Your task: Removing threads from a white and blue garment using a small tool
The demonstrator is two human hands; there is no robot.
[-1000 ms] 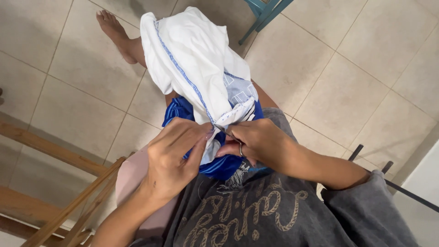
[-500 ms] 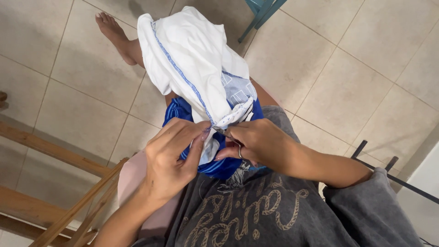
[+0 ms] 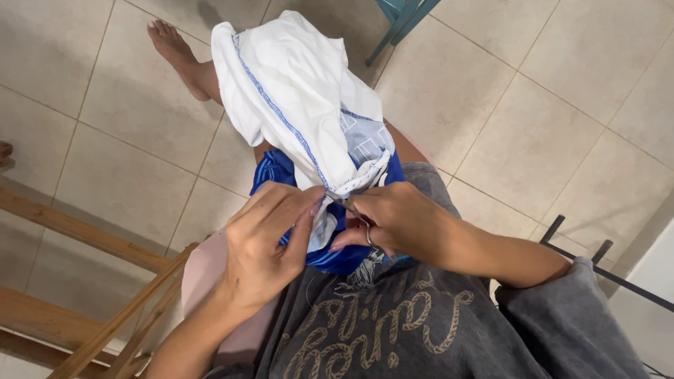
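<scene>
Over the lap, left hand (image 3: 270, 242) pinched the white cloth (image 3: 298, 98) seam; right hand (image 3: 397, 221) gripped small scissors (image 3: 349, 208) at it. Barely shifted from a second earlier: snipping ongoing.

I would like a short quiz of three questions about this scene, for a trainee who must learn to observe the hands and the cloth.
1. True or false: the right hand holds small metal scissors.
2. What does the left hand pinch? A) white garment with blue stitching B) wooden frame C) teal chair leg
3. Fill in: a bare foot rests on the beige ___ floor.

Key: 1 true; 2 A; 3 tiled.
</scene>
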